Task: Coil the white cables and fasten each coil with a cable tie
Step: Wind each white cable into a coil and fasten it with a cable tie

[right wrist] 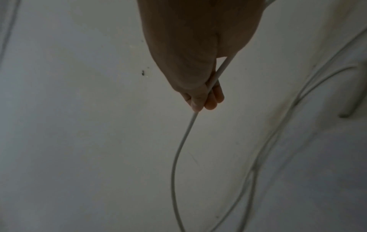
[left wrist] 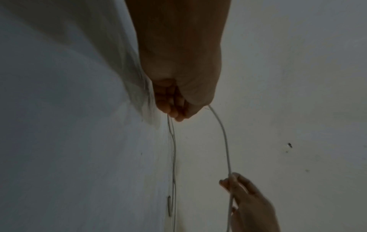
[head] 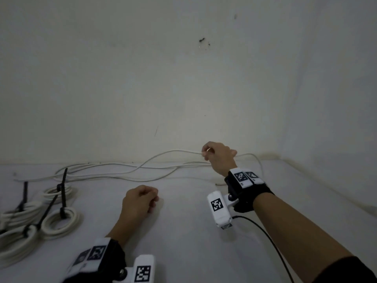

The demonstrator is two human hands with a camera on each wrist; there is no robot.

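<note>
The right hand point(head: 218, 157) is raised off the white bench point(head: 193, 231) close to the wall point(head: 183, 78), its fingers point(right wrist: 213, 100) curled round a loose white cable point(head: 169, 153), which is gripped between thumb and fingertips. From that grip the cable runs leftward in a shallow arc, drops to the bench and joins several other slack strands point(head: 114, 172) lying along the foot of the wall; behind the right hand a further loop point(head: 255, 158) of cable curves away toward the corner. In the right wrist view the held cable point(right wrist: 178, 149) hangs out of the fist in a long bend, with more strands blurred to one side. The left hand point(head: 140, 200) sits on the bench nearer the person than the loose cable, fingers point(left wrist: 168, 103) curled into a fist; the left wrist view shows a cable point(left wrist: 222, 133) appearing at the edge of that fist and leading across to the right hand point(left wrist: 250, 202), but whether the left fingers actually clasp it cannot be told. Left of the left hand lie four finished coils point(head: 61, 221) of white cable, touching one another, each cinched by a black cable tie point(head: 63, 193) whose tail sticks up. Both wrists carry black straps with white camera units point(head: 218, 209) bearing square black-and-white markers.
</note>
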